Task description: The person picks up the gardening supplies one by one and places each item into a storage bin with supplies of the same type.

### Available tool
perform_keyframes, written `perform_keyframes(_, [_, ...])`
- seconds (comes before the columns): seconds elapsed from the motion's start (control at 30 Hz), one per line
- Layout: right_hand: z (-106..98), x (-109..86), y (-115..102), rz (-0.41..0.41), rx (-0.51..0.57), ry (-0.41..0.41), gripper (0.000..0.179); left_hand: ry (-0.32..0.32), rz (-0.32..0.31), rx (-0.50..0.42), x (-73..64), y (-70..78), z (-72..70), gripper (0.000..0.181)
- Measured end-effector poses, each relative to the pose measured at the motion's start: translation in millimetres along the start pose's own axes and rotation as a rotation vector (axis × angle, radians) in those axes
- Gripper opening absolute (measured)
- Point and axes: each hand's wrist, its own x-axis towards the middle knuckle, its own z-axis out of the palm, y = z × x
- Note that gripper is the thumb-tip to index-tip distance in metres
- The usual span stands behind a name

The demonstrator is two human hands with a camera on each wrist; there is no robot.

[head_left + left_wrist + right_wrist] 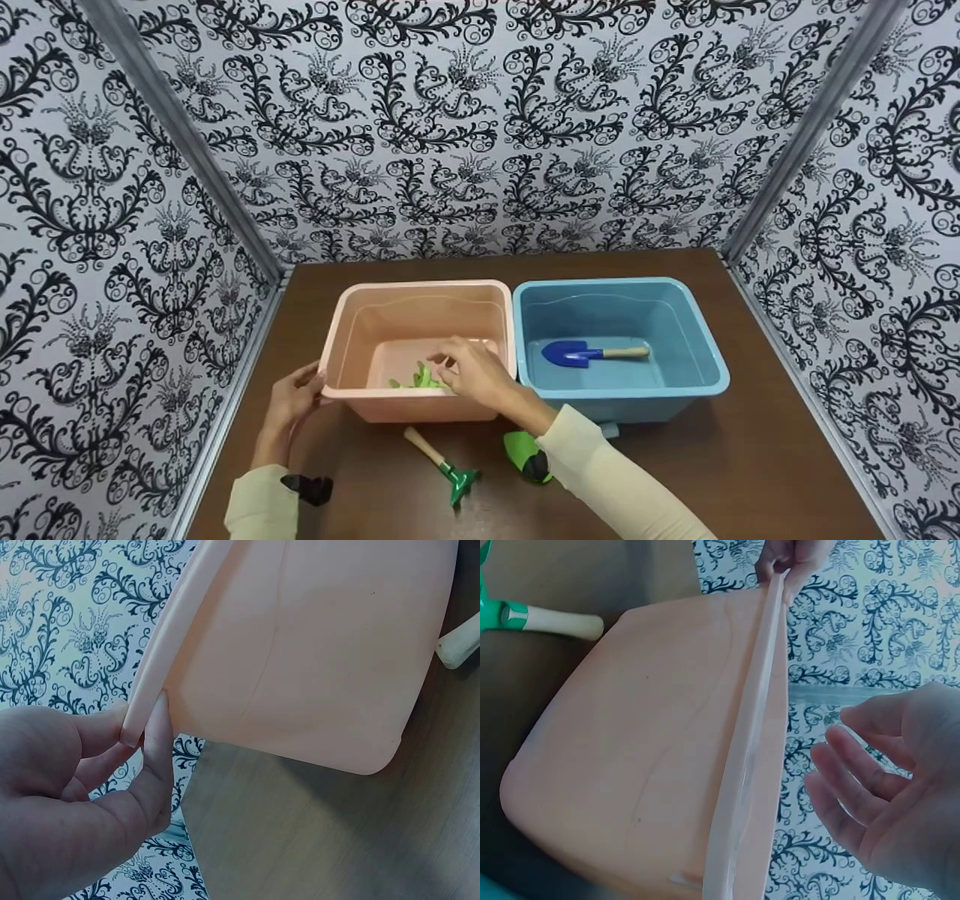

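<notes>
My left hand (294, 399) pinches the near left corner of the peach tub's rim (180, 626) between thumb and fingers. Above the inside of the peach tub (405, 409) hovers my right hand (478, 376). Its fingers are loosely bent with nothing between them, as the right wrist view shows the hand (889, 780) apart from the rim. A light green pronged thing (421, 376) lies on the tub's floor, below and beside the right hand, which partly hides it; its kind is unclear.
To the right a blue tub (622, 391) touches the peach one and holds a blue trowel (574, 353) with a wooden handle. In front lie a small green rake-like tool (448, 470) and a green-and-black object (527, 456), partly behind my right sleeve. Patterned walls enclose the brown table.
</notes>
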Motion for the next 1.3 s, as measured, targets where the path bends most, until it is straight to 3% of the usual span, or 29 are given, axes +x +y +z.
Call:
perform_keyframes(0.2, [3, -10.2, -7, -0.008, 0.033, 0.04, 0.013, -0.002, -0.007, 0.017, 0.2, -0.5, -1.1, 0.05])
perform_keyframes(0.4, [10, -22.9, -15, -0.003, 0.037, 0.011, 0.009, -0.001, 0.004, 0.078, 1.1, -0.2, -2.4, 0.05])
perform_keyframes(0.77, [25, -41.6, -22, -0.005, 0.023, -0.076, 0.013, 0.003, 0.002, 0.007, 0.0, -0.6, -1.6, 0.049])
perform_keyframes(0.97, [36, -48.6, -17, 0.02, 0.049, -0.15, 0.016, -0.002, 0.006, 0.004, -1.8, -0.3, -1.0, 0.05])
perform_keyframes(1.3, [61, -55.5, 0, 0.055, -0.011, -0.166, 0.021, 0.001, 0.012, -0.031, -2.3, -0.4, 0.8, 0.05])
